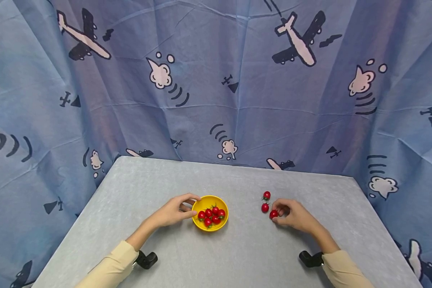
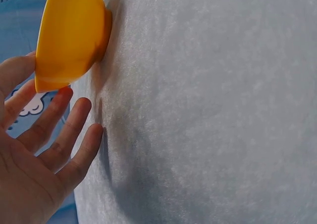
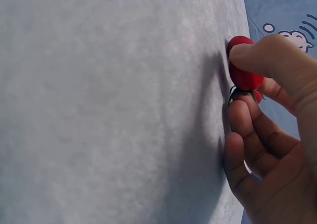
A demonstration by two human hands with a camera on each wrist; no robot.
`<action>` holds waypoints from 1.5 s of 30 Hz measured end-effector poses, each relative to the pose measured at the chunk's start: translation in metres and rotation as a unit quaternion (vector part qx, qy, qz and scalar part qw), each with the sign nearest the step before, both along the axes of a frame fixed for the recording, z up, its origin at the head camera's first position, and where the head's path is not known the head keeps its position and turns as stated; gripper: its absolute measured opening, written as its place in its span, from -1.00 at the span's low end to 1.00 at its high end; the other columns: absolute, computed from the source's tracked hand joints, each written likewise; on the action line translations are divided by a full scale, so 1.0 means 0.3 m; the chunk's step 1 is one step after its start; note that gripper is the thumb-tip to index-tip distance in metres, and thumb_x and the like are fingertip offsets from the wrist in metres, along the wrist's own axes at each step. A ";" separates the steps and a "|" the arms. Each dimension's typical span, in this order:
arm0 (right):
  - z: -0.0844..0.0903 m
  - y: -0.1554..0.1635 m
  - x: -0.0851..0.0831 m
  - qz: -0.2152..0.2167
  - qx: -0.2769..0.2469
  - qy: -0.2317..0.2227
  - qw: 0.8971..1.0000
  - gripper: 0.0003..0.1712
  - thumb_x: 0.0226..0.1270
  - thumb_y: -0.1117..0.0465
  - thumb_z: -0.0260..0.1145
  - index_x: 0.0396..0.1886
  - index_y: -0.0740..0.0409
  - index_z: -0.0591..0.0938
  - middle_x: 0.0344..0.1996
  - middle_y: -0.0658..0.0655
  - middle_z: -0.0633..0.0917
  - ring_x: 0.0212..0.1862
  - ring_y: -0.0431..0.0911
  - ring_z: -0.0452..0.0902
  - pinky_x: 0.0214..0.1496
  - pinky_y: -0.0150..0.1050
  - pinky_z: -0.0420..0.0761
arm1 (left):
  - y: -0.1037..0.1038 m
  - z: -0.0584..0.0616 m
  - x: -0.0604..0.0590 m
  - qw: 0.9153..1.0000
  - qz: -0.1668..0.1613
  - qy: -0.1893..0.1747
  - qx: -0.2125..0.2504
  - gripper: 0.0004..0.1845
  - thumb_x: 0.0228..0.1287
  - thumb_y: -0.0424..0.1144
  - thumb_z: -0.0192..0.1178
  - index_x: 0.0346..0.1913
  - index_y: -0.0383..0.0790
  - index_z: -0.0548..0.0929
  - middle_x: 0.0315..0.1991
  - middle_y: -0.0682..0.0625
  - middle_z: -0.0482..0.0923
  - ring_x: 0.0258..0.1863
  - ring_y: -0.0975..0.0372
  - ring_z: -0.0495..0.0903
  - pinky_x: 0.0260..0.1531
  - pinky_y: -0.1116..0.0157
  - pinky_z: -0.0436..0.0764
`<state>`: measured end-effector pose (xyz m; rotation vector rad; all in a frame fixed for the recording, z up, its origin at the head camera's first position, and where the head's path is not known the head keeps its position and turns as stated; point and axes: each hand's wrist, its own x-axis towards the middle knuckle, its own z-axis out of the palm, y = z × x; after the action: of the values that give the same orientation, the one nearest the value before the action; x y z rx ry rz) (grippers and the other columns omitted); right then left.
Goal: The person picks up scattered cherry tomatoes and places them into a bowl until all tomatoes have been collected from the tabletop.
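My left hand (image 1: 173,211) holds the near-left side of a yellow bowl (image 1: 223,227), thumb and index finger at its rim, as the left wrist view also shows of the bowl (image 2: 74,30). Inside the bowl lie several red cherry tomatoes (image 1: 208,213) with green stems. Over to the right, my right hand (image 1: 294,216) pinches a cherry tomato (image 1: 273,214) between thumb and fingers, low over the table. The right wrist view shows this tomato (image 3: 245,78) partly hidden by the thumb, green stem toward the fingers.
Two loose cherry tomatoes lie just left of the right hand, one tomato (image 1: 267,195) farther back and the other tomato (image 1: 265,207) nearer. The grey table (image 1: 245,256) ends at a blue curtain (image 1: 209,80) printed with planes. Black wrist devices (image 1: 147,260) show at both sleeves.
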<state>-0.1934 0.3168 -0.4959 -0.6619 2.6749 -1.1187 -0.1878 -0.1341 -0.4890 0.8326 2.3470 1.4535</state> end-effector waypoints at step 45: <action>0.080 -0.156 -0.055 -0.003 -0.137 0.019 0.990 -0.72 0.16 0.39 0.56 -0.17 0.21 0.67 -0.31 0.10 0.69 -0.29 -0.01 0.59 -0.23 -0.27 0.63 | -0.002 -0.001 0.002 1.000 0.001 -0.008 -0.006 -0.58 0.45 -0.32 0.28 0.30 -0.24 0.53 0.25 -0.16 0.52 -0.04 0.08 0.69 0.02 0.15 0.63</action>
<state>-0.2099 0.2701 -0.4720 -0.7240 2.5778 -1.5074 -0.1874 -0.1346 -0.4893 0.8141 2.3433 1.4392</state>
